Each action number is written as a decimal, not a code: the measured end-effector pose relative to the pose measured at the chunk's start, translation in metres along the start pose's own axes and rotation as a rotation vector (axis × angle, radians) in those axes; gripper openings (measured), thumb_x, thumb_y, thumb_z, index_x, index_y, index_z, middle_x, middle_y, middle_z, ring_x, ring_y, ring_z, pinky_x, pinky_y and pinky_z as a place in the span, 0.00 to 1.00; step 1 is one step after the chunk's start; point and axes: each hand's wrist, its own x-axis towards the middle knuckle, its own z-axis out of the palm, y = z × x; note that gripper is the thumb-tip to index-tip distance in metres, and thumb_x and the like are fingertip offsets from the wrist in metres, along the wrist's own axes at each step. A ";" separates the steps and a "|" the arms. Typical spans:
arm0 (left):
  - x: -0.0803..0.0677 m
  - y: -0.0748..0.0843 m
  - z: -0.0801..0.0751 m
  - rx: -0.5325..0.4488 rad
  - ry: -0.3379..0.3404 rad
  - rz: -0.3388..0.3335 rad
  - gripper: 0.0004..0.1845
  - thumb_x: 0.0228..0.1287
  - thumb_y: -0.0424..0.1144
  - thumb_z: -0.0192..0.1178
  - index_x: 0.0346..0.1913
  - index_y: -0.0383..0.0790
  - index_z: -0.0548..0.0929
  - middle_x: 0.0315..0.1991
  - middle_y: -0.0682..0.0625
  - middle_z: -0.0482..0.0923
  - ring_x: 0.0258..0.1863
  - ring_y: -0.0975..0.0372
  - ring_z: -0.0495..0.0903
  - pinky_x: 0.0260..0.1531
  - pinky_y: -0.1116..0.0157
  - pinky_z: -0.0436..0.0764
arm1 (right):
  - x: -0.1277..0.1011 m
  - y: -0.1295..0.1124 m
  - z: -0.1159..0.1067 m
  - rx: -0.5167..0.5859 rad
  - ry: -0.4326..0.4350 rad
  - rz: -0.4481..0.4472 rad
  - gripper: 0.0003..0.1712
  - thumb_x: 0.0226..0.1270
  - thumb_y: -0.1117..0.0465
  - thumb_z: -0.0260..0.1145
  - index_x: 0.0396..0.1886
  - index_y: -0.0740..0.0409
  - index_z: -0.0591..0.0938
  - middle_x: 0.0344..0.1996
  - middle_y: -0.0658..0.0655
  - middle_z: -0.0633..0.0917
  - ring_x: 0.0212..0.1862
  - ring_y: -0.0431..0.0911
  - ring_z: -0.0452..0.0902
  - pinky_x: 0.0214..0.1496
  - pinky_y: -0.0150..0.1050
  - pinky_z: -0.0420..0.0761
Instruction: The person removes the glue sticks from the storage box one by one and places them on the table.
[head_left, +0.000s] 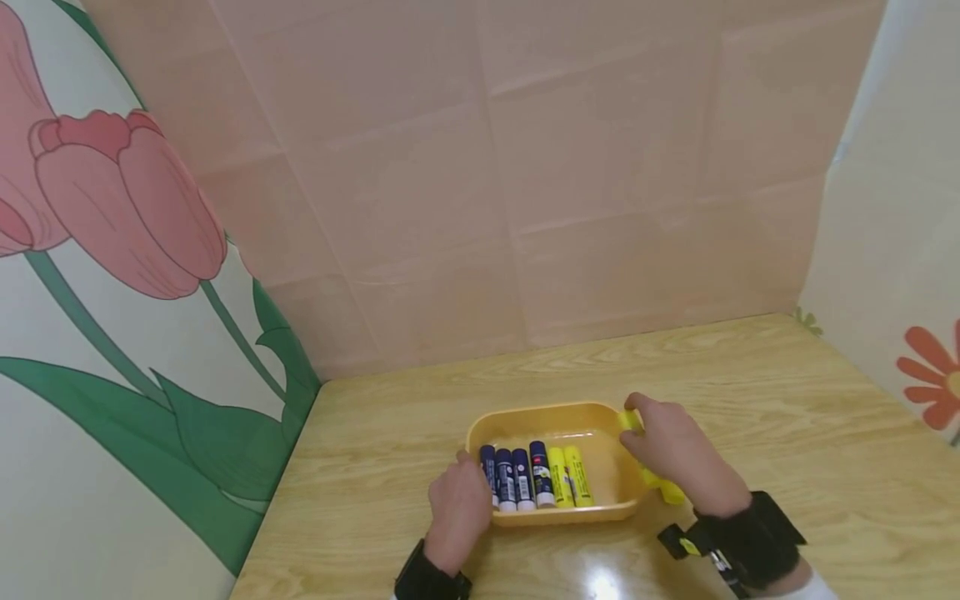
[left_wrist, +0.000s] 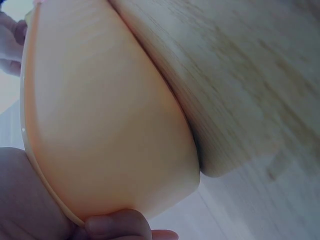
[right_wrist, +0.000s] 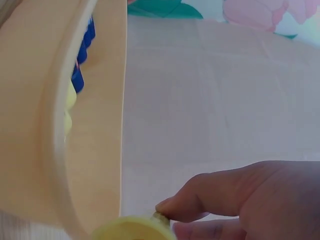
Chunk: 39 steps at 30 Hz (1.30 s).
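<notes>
A yellow-orange plastic tray (head_left: 555, 518) sits at the front of the wooden table with a row of glue sticks inside. Several are dark blue glue sticks (head_left: 522, 478) with white ends, and to their right lie two yellow glue sticks (head_left: 578, 475). My left hand (head_left: 460, 502) grips the tray's left end; in the left wrist view its fingers (left_wrist: 117, 225) curl round the rim. At the tray's right end my right hand (head_left: 667, 442) holds a bright yellow piece (head_left: 670, 492). Most of that piece is hidden, so its kind is unclear; its rounded yellow end (right_wrist: 131, 231) shows in the right wrist view.
Light wood tabletop (head_left: 375, 475) surrounds the tray. Behind it hangs a creased pinkish sheet (head_left: 525, 208). A panel with printed tulips (head_left: 135, 200) stands on the left, and a pale panel with an orange flower (head_left: 937, 379) on the right.
</notes>
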 end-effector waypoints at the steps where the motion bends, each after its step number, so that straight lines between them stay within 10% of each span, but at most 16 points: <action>1: 0.000 0.000 0.000 -0.001 0.000 -0.001 0.17 0.73 0.42 0.55 0.49 0.28 0.76 0.23 0.45 0.73 0.20 0.57 0.74 0.20 0.59 0.75 | 0.001 0.002 -0.002 -0.001 -0.012 0.017 0.26 0.65 0.62 0.65 0.59 0.72 0.72 0.33 0.61 0.80 0.29 0.49 0.73 0.26 0.39 0.73; 22: 0.000 0.001 -0.002 0.004 -0.008 -0.015 0.16 0.72 0.40 0.55 0.50 0.29 0.75 0.23 0.45 0.72 0.19 0.58 0.72 0.19 0.60 0.73 | 0.016 0.045 -0.023 -0.010 -0.144 0.177 0.28 0.63 0.68 0.59 0.61 0.77 0.68 0.49 0.78 0.77 0.38 0.58 0.74 0.34 0.45 0.78; 39: -0.001 -0.001 0.000 0.009 0.007 0.012 0.17 0.73 0.41 0.55 0.52 0.27 0.76 0.23 0.44 0.74 0.19 0.58 0.73 0.18 0.60 0.74 | 0.025 0.077 -0.009 0.080 -0.241 0.275 0.30 0.62 0.63 0.65 0.58 0.79 0.68 0.38 0.68 0.80 0.36 0.56 0.76 0.31 0.44 0.79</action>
